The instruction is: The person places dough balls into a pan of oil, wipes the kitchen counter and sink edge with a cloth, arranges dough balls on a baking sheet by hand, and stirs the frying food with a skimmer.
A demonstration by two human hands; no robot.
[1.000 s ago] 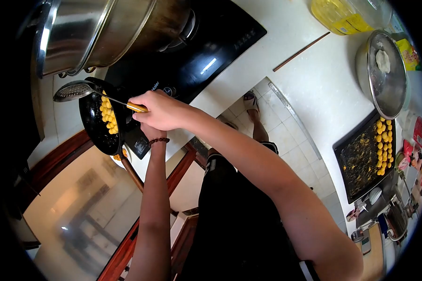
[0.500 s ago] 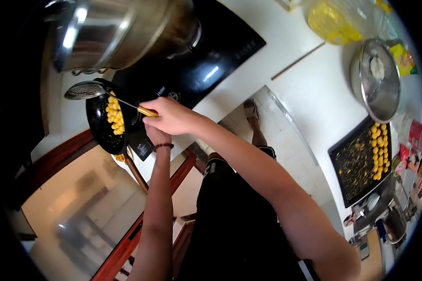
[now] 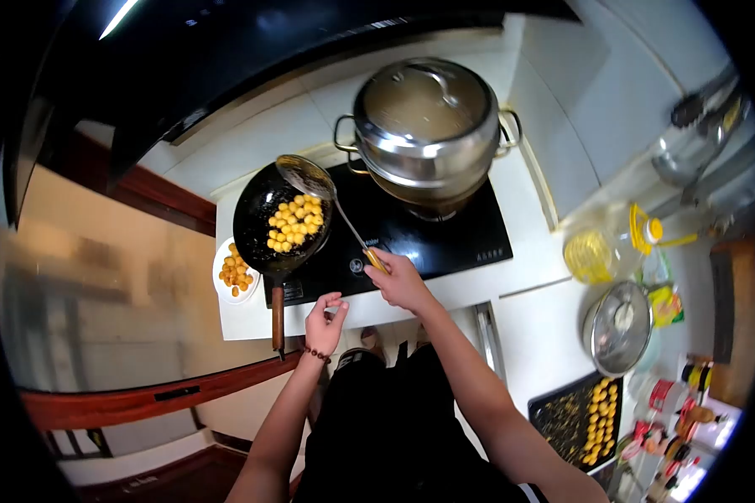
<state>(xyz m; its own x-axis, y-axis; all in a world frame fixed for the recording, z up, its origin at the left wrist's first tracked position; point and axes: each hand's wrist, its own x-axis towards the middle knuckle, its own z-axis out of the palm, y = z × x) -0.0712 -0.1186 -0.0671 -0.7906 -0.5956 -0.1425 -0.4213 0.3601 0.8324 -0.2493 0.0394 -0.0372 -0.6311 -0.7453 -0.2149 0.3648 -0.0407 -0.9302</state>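
Note:
My right hand grips the yellow handle of a slotted ladle, whose metal head is over the right rim of a black wok. Yellow balls lie together in the wok. Its wooden handle points toward me. My left hand, with a beaded bracelet on the wrist, is held near the counter's front edge, right of the wok handle. Its fingers are partly curled and apart, with nothing in them. A white plate of browner balls stands left of the wok.
A lidded steel steamer stands on the black cooktop. To the right are a chopstick, an oil bottle, a steel bowl with dough, and a black tray with yellow balls. A range hood hangs above.
The view has swung round and levelled, bringing the whole steamer and plate into sight. My left hand has come apart from my right, which still holds the ladle.

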